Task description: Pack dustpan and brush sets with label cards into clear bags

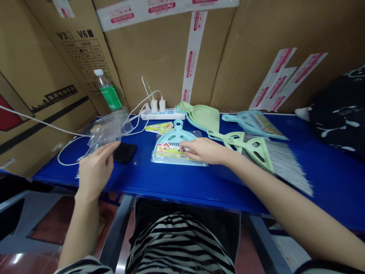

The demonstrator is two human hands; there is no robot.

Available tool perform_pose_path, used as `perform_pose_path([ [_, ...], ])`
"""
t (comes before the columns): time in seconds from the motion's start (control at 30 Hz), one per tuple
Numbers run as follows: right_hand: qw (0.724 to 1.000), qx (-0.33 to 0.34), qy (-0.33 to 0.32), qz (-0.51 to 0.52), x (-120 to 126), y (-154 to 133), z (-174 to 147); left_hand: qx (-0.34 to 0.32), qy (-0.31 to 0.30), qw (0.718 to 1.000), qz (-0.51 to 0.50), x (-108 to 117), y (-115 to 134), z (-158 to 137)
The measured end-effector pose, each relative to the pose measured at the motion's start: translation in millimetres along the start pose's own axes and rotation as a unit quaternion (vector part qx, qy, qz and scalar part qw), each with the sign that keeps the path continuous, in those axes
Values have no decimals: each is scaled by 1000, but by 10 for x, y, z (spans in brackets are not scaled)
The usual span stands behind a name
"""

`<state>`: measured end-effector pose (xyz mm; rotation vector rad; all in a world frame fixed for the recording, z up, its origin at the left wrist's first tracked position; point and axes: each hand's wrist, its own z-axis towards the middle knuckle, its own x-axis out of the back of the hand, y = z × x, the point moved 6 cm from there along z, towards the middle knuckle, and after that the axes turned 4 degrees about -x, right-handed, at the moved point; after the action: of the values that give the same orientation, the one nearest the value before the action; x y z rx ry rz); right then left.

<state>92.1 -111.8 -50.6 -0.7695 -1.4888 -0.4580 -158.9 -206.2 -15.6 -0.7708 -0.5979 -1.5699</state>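
Striped shirt (182, 245) at front edge of counter (176, 182).
Right hand (201, 150), fingers curled, touches wrapped dustpan (171, 150); left hand (96, 169), fingers together, near clear plastic (107, 128); both pinches unclear.

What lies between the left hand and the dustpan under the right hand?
Head view: a black phone-like object, then bare blue tabletop up to the bagged dustpan.

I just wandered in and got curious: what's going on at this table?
A person at a blue table has their right hand on the printed card of a light blue dustpan set, which appears to be in clear wrap. The left hand is by some crumpled clear plastic; whether it grips any is hard to tell. To the right of the set lie green-handled brushes, with stacked dustpans and another blue set farther back.
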Motion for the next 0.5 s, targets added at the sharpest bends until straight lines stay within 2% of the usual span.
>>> perform_pose_path([
  [0.07, 1000, -1, -1, -2, -4, -1, -1, -30, 26, 999, 0, 19, 61, 102],
  [0.1, 1000, 2, 1, -3, -5, -2, -1, -61, 20, 998, -8, -5, 98, 171],
  [0.17, 1000, 8, 8, -2, -6, -5, 0, -140, -33, 989, -32, -126, 174, 325],
  [0.23, 1000, 13, 12, -1, -7, -7, 4, -230, -117, 964, -69, -312, 256, 457],
  [0.3, 1000, 8, 9, -3, -10, -5, 7, -294, -176, 933, -110, -490, 323, 553],
  [0.37, 1000, 1, 4, -7, -12, -6, 8, -319, -207, 915, -132, -651, 370, 613],
  [0.5, 1000, -3, 1, -10, -8, -14, 5, -312, -231, 911, -139, -846, 434, 598],
])
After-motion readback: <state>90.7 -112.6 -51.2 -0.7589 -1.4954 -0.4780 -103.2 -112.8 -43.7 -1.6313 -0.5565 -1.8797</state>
